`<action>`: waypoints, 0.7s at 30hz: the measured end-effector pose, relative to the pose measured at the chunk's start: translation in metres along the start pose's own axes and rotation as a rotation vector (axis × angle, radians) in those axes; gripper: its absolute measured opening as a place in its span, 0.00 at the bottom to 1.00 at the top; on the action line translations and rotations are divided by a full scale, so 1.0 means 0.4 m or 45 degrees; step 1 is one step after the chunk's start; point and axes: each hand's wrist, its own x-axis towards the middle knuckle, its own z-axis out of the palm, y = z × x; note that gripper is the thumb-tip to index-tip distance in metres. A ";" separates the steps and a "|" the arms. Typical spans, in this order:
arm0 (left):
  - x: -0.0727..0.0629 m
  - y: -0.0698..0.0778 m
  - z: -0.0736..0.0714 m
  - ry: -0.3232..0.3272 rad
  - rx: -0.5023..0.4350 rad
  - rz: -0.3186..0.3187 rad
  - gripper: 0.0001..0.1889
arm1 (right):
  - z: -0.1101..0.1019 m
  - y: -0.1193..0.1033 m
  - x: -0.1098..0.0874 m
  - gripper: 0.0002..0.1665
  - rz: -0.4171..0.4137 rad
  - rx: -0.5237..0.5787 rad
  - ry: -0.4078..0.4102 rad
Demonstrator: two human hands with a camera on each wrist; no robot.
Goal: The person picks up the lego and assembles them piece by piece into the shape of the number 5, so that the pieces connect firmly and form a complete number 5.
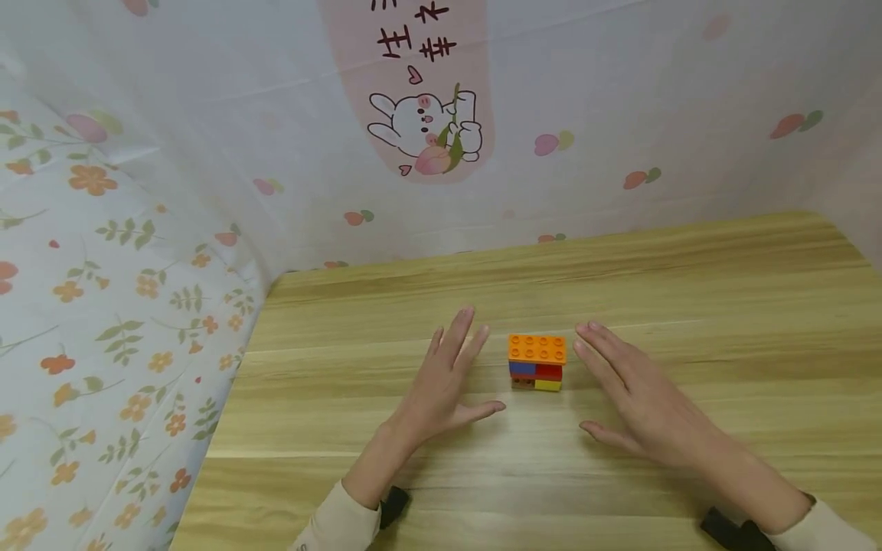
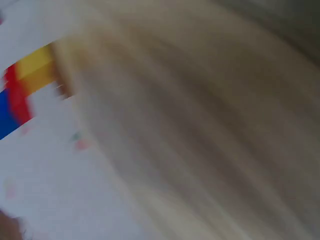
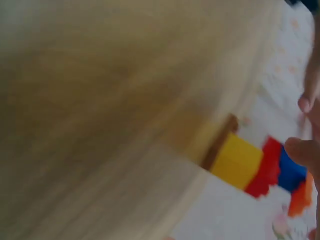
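A small stack of toy building bricks stands upright on the wooden table. Its top is an orange studded brick, with blue, red, yellow and brown bricks below. To the left of the stack is my left hand, fingers spread and thumb pointing toward the bricks. On the other side my right hand has its fingers extended, the tips close to the orange brick but apart from it. Neither hand holds anything. Both wrist views are blurred; the yellow brick shows in the right one, the red brick in the left.
The wooden table meets a white printed cloth at its back edge. Another flower-patterned cloth hangs along the left side. Each wrist wears a black strap, such as the one at the left sleeve.
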 end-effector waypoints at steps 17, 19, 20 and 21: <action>0.016 -0.094 0.079 0.281 0.668 0.644 0.59 | 0.063 0.016 -0.028 0.46 -0.054 -0.259 -0.094; 0.019 -0.101 0.084 0.269 0.690 0.633 0.59 | 0.065 0.023 -0.029 0.47 -0.036 -0.279 -0.132; 0.020 -0.104 0.087 0.256 0.700 0.625 0.59 | 0.065 0.026 -0.029 0.47 -0.027 -0.288 -0.157; 0.020 -0.107 0.089 0.236 0.710 0.615 0.59 | 0.064 0.029 -0.028 0.47 -0.019 -0.295 -0.183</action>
